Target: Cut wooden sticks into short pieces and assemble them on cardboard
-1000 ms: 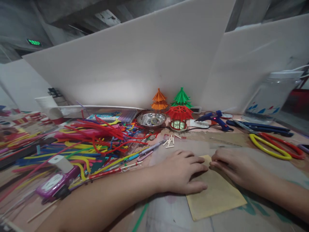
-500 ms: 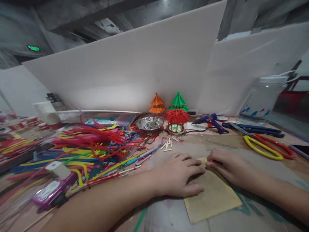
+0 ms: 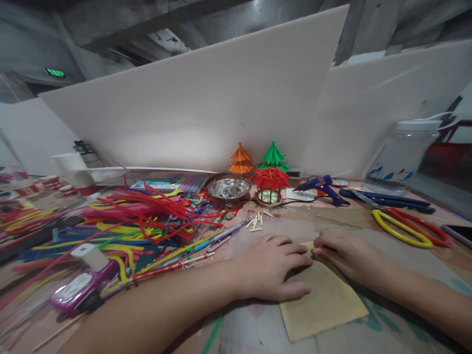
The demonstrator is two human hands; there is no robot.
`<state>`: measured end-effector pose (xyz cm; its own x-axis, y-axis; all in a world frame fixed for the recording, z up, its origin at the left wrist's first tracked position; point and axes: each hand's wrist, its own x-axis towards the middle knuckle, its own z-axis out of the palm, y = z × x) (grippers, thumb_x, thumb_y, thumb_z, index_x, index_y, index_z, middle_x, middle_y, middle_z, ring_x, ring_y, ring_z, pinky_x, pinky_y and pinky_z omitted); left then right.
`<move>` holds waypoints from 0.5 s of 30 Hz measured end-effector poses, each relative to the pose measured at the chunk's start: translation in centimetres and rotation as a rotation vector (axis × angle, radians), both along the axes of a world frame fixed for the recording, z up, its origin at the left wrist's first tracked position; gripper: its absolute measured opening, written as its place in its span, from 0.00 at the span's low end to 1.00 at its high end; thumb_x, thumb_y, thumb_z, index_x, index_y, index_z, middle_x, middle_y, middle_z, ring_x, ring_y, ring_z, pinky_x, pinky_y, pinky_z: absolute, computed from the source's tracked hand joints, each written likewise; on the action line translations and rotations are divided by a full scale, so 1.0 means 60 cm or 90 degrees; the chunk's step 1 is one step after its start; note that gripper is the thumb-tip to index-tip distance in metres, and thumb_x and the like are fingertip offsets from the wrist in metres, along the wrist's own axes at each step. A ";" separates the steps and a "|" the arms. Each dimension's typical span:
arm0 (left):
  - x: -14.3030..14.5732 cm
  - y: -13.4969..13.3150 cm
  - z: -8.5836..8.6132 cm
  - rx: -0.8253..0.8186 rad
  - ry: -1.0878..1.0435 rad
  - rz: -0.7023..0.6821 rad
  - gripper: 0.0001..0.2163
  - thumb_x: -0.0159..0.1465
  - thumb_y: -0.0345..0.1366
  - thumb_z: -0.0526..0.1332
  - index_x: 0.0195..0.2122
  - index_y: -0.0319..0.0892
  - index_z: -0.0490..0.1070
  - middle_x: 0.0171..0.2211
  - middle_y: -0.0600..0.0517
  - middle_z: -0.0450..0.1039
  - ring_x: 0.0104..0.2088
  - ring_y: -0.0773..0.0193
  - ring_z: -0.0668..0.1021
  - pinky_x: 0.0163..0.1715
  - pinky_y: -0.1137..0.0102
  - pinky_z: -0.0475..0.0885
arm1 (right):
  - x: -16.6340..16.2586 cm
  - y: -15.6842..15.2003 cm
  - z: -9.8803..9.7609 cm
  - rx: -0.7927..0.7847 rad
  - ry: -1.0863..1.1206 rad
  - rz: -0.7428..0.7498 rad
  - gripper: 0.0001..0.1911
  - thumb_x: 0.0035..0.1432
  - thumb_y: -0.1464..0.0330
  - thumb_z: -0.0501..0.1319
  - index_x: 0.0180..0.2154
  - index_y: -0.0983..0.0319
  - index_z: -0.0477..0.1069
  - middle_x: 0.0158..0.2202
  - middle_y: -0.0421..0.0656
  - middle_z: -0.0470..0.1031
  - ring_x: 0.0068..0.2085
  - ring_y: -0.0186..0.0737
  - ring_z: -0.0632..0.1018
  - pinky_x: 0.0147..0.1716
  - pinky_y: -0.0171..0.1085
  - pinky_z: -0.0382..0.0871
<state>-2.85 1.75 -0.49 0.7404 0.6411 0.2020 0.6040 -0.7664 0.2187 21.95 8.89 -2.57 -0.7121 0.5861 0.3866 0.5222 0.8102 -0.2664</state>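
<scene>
A square yellow-tan sheet [image 3: 324, 307], like sandpaper, lies on the work surface. My left hand [image 3: 275, 268] rests palm down across its left edge, fingers spread and thumb stretched over the sheet. At the sheet's far right edge, my right hand [image 3: 341, 253] is closed in a pinch; anything between its fingertips is too small or hidden to make out. Several short white sticks [image 3: 255, 221] lie just beyond my left hand. Farther back stands a small pavilion model with a red roof [image 3: 272, 178], with green [image 3: 273, 156] and orange [image 3: 241, 160] tiered roofs behind it.
Pipe cleaners [image 3: 147, 211] and pens crowd the left, beside a purple power socket [image 3: 81, 290]. A metal bowl [image 3: 228, 189], a blue glue gun [image 3: 320, 187], red-and-yellow-handled scissors [image 3: 401, 228] and a plastic jug [image 3: 401, 157] stand or lie farther back. White boards [image 3: 199, 113] rise behind.
My right hand has shifted very slightly left along the sheet's far edge. My left hand stays in place, and the view has tilted a little.
</scene>
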 end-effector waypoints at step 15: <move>0.004 -0.001 0.004 -0.030 -0.004 0.008 0.22 0.69 0.45 0.59 0.62 0.45 0.68 0.63 0.46 0.70 0.62 0.49 0.70 0.62 0.53 0.65 | -0.009 -0.011 0.015 -0.052 0.005 -0.001 0.14 0.65 0.63 0.56 0.30 0.62 0.74 0.29 0.46 0.77 0.33 0.40 0.74 0.32 0.37 0.64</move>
<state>-2.61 1.71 -0.24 0.7309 0.6594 0.1759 0.6118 -0.7473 0.2592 21.41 8.26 -1.68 -0.7086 0.6166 0.3430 0.5206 0.7851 -0.3356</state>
